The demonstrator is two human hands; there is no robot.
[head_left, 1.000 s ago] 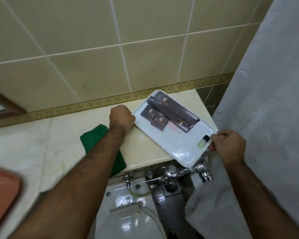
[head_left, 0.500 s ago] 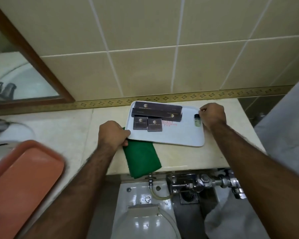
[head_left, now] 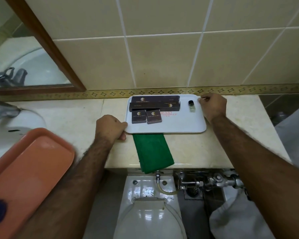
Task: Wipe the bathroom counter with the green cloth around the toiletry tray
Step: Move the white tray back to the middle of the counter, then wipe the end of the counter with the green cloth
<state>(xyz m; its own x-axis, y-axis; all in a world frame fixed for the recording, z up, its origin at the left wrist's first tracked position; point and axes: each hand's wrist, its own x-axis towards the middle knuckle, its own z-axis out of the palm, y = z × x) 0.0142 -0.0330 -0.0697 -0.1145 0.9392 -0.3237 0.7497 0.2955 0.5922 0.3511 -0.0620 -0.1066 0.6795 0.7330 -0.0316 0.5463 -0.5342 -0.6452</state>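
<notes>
A white toiletry tray [head_left: 179, 125] lies on the beige marble counter [head_left: 72, 118] close to the tiled wall. It carries several dark boxes [head_left: 154, 106] and a small bottle [head_left: 191, 106]. My left hand [head_left: 110, 126] grips the tray's near left corner. My right hand [head_left: 212, 107] grips its far right corner. The green cloth [head_left: 152, 152] lies folded on the counter with its far end under the tray's front edge; its near end hangs over the counter's front lip. Neither hand touches the cloth.
An orange tray [head_left: 28, 168] rests at the lower left, partly over the white sink [head_left: 12, 128] with its chrome tap [head_left: 0, 112]. A mirror [head_left: 24, 62] hangs at upper left. Below the counter are a toilet [head_left: 150, 213], chrome flush valve [head_left: 209, 181] and a white curtain [head_left: 293, 135] at right.
The tray swung from a diagonal overhang at the counter's right end to lie square against the wall, now over the cloth's far end. My right hand went to the tray's far right corner.
</notes>
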